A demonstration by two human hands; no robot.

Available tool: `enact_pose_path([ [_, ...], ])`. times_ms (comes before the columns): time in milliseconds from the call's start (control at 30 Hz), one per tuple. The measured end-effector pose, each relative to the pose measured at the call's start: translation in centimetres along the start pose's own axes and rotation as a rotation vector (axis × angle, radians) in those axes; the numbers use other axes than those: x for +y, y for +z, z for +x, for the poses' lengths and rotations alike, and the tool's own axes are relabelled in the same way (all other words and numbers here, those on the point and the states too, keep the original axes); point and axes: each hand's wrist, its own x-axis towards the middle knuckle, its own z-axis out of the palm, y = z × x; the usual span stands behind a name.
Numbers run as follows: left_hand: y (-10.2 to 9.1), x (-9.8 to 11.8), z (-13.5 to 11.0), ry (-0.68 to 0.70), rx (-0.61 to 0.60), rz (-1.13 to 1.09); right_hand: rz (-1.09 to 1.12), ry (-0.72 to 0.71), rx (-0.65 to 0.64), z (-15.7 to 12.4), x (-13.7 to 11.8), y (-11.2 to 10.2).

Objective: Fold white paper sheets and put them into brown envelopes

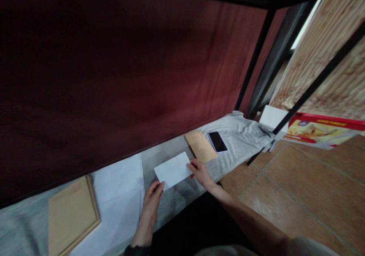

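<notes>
- No text, number, brand or sign can be read anywhere in the frame.
- Red and yellow carton [322,128], right edge of the frame at mid-height: a short line of yellow lettering stands on its red upper band. It is too small and blurred to make out.
- Same carton, yellow face below the band: a printed picture with further small marks, all illegible.
</notes>
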Motion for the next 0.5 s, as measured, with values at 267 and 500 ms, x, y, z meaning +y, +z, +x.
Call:
enact_pose_path([
  [267,0.78,-0.36,0.2,0.015,-0.05,-0.018,0.114,0.108,-0.046,-0.28,0.19,-0.24],
  [500,0.72,-0.17,0.29,0.009,0.016,-0.049,0.134,0.161,-0.055,-0.05,0.11,-0.17],
])
